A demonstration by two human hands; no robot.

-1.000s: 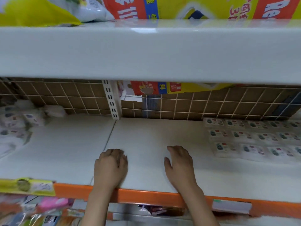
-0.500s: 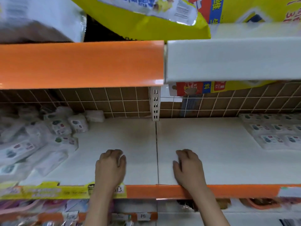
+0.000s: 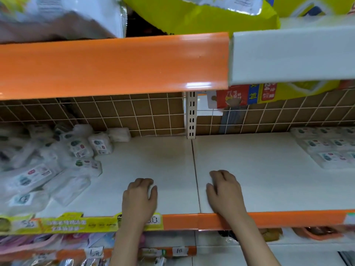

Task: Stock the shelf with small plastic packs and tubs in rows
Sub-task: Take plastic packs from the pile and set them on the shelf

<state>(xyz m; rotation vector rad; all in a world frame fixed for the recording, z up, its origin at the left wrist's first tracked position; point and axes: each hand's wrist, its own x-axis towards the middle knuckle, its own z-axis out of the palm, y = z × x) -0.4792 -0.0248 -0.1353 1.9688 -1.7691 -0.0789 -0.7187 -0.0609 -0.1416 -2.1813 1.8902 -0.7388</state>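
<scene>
Head view: both hands, left (image 3: 141,198) and right (image 3: 223,191), rest knuckles-up on the bare shelf (image 3: 172,169), grasp unclear; packs (image 3: 76,150) heaped left, rowed packs (image 3: 326,146) right, likely gap marked for filling.

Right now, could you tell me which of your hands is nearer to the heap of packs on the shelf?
Left. The left hand rests just right of the heap of packs; the right hand rests farther right, past the shelf seam.

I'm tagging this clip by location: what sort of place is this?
Most likely a shop aisle: tiered shelves with an orange front rail, a yellow price strip on it, and small plastic packs laid in rows.
</scene>
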